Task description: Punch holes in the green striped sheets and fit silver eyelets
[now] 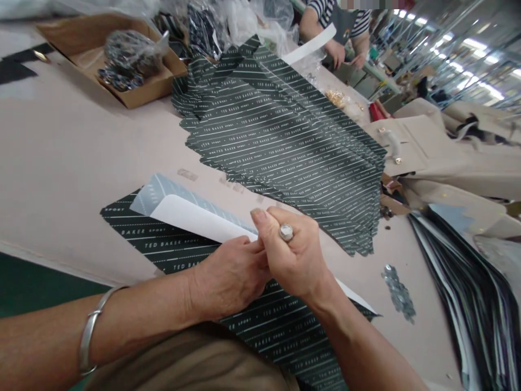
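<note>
A dark printed fabric panel with white lettering lies before me, its pale underside folded up along a long white strip. My left hand is closed at the middle of this fold, fingers curled on the panel's edge. Against it my right hand is closed too, thumb raised, its curled fingers meeting the left ones at the same edge. A small round silver piece shows on the right hand; whether it is a ring or a loose metal part I cannot tell. Both sets of fingertips are largely hidden.
Beyond my hands lies a stack of similar printed panels. A cardboard box with bagged metal parts stands far left. Small metal discs and a dark layered pile are at right, beige bags behind. A co-worker's hands appear at the back.
</note>
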